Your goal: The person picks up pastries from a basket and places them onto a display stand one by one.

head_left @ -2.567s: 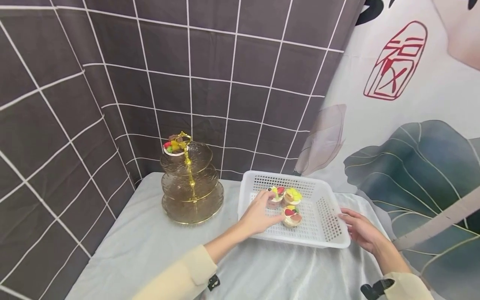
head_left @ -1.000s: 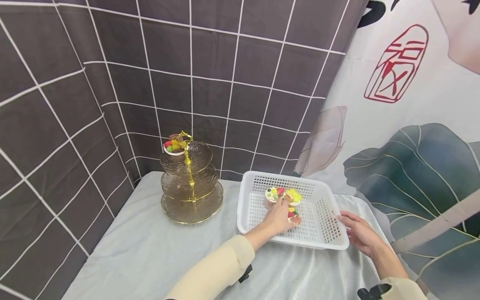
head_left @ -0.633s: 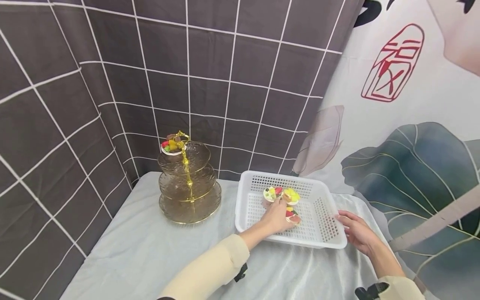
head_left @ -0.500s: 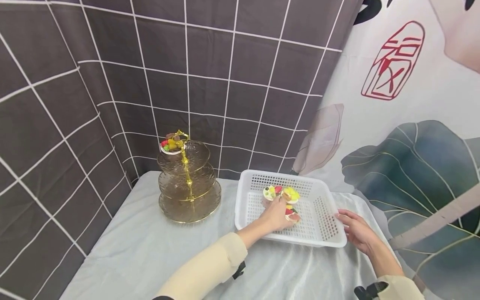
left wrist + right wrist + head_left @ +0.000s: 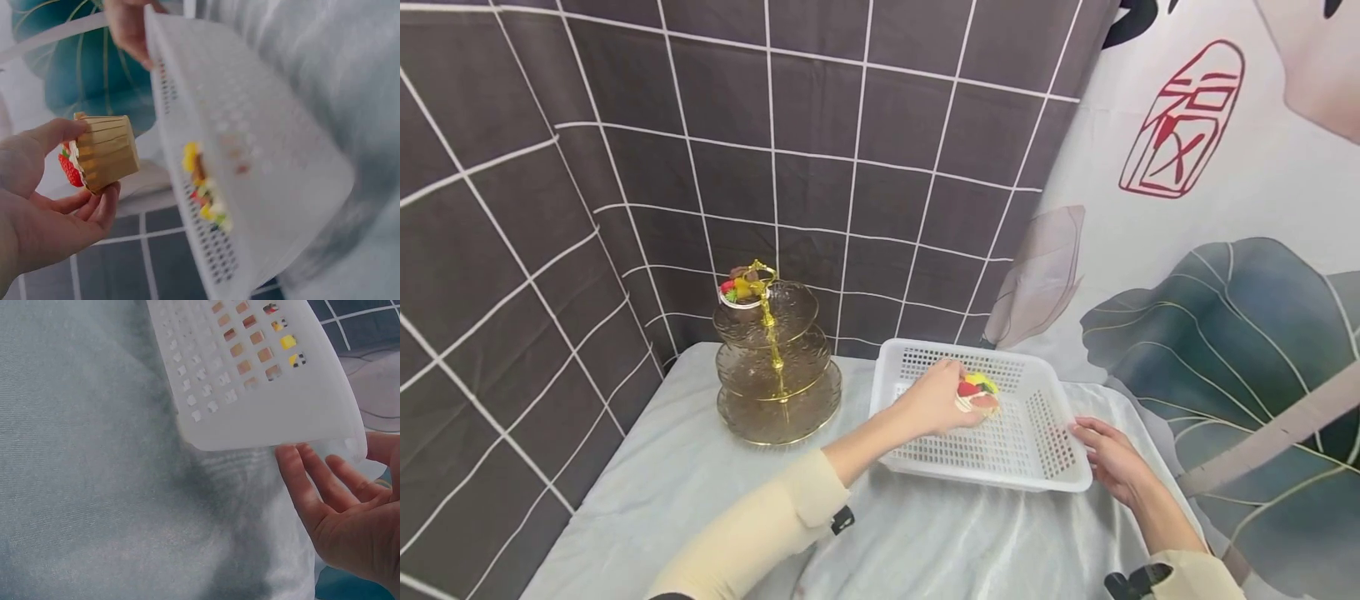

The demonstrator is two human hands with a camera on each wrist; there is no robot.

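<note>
My left hand (image 5: 934, 402) pinches a fruit-topped cupcake (image 5: 976, 400) between thumb and fingers, raised over the white plastic basket (image 5: 1033, 480). In the left wrist view, this cupcake (image 5: 111, 153) has a pleated tan wrapper and a strawberry on its cream, and it is tipped sideways. Behind it in the head view shows a yellow-topped cupcake (image 5: 987, 382) in the basket; the berry-topped one there is hidden by the hand. My right hand (image 5: 1111, 457) rests at the basket's right end, its fairly straight fingertips (image 5: 289, 456) against the wall near the rim.
A three-tier tinted cake stand (image 5: 778, 367) with a gold post stands left of the basket, one fruit-topped cupcake (image 5: 742, 290) on its top tier. A pale cloth (image 5: 700, 492) covers the table. Dark checked fabric (image 5: 812, 183) hangs close behind.
My left hand has reached into the basket, taken the nearest cupcake and lifted it up and slightly left. The right hand stays at the basket's right end.
</note>
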